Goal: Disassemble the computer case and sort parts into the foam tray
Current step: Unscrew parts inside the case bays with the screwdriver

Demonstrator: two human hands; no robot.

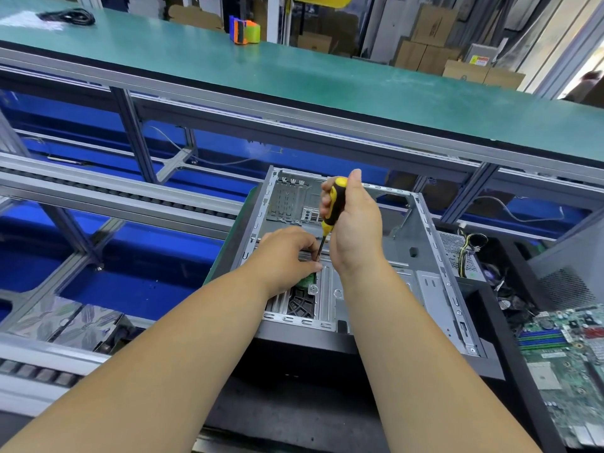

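Note:
An open grey computer case point(434, 282) lies on its side in front of me, its inside mostly bare metal. My right hand point(354, 223) grips a yellow and black screwdriver point(334, 204), held upright with its tip down inside the case. My left hand point(287, 253) reaches into the case and pinches the screwdriver's shaft near the tip, beside a small green board point(307, 281). The tip itself is hidden behind my fingers. To the right a green motherboard point(568, 361) lies in the black foam tray point(526, 416).
A power supply with coloured cables point(467, 253) and a grey side panel point(568, 276) sit at the right. A green-topped shelf point(294, 76) runs overhead at the back, carrying a tape dispenser point(244, 31) and black cable. Roller conveyor rails point(114, 197) lie to the left.

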